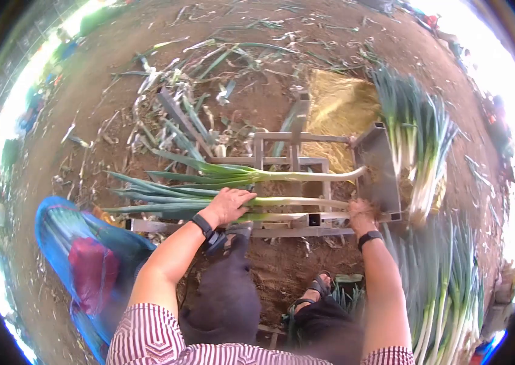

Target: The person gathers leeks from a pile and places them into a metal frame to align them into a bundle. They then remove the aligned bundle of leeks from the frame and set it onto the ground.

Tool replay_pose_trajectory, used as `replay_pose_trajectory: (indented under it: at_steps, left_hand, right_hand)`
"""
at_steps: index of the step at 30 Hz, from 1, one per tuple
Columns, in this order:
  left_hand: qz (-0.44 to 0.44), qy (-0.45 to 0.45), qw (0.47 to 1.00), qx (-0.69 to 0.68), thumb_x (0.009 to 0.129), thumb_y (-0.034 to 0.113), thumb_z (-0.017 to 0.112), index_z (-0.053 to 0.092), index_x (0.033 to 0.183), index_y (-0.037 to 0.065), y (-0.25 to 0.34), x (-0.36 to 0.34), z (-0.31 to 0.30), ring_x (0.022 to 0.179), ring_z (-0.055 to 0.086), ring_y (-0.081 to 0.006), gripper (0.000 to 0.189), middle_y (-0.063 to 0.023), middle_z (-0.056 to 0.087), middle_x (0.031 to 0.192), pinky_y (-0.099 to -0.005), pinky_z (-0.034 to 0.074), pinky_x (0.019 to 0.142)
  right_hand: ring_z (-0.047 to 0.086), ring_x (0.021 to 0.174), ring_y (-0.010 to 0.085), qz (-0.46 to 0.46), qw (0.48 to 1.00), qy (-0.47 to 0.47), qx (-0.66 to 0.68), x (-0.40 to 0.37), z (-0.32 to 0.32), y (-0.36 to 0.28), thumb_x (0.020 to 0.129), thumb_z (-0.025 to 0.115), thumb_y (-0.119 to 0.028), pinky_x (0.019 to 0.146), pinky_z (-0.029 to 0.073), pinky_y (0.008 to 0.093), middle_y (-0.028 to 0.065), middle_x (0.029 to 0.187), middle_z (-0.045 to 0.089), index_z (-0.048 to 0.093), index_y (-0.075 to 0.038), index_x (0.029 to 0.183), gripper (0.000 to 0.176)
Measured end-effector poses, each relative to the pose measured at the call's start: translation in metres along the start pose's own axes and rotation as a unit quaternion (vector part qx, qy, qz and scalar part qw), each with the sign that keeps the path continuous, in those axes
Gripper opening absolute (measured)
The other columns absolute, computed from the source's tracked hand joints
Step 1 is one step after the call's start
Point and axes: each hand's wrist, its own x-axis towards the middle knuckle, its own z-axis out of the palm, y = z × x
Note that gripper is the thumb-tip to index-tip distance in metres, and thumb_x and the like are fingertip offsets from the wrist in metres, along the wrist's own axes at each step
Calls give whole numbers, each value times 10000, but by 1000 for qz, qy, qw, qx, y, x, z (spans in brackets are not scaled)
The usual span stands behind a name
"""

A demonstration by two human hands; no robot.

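I see the left hand (pixel 230 205) loosely open, fingers laid across leeks (pixel 297 201); their white shafts run between the hands, over a metal frame (pixel 324 163); right hand (pixel 363 213) blurred at the root ends; I cannot tell its grip.

Mid-frame, leeks (pixel 306 176) lie across the rack (pixel 282 232), leaves left, root ends right, by the plate (pixel 382 176). My left hand (pixel 230 205) is over their middle, my right hand (pixel 362 214) at the root ends. Behind, right of top centre, lies a sheet (pixel 339 109), an upper bunch (pixel 416 121) to its right. Lower right I have a lower bunch (pixel 446 286); lower left, a bag (pixel 93 274); upper left, scraps (pixel 148 76)
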Motion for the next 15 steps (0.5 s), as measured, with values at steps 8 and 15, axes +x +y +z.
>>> replay_pose_trajectory:
  at_steps: [8, 15]
  left_hand:
    - [-14, 82, 992, 98, 828, 91, 524, 574, 1253, 196, 33, 8, 21, 1066, 576, -232, 441, -73, 611, 1083, -425, 359, 1005]
    - [-35, 45, 996, 65, 748, 275, 734, 546, 1239, 86, 42, 12, 29, 1157, 520, -274, 559, -117, 561, 1192, -469, 330, 1044]
  right_hand:
    - [606, 975, 387, 66, 996, 57, 18, 7, 14, 0, 875, 527, -224, 849, 496, 507, 173, 1054, 587, 667, -129, 937, 180]
    - [615, 982, 385, 5, 999, 15, -37, -1, 3, 1, 869, 552, -211, 861, 504, 493, 177, 1056, 591, 678, -135, 1010, 203]
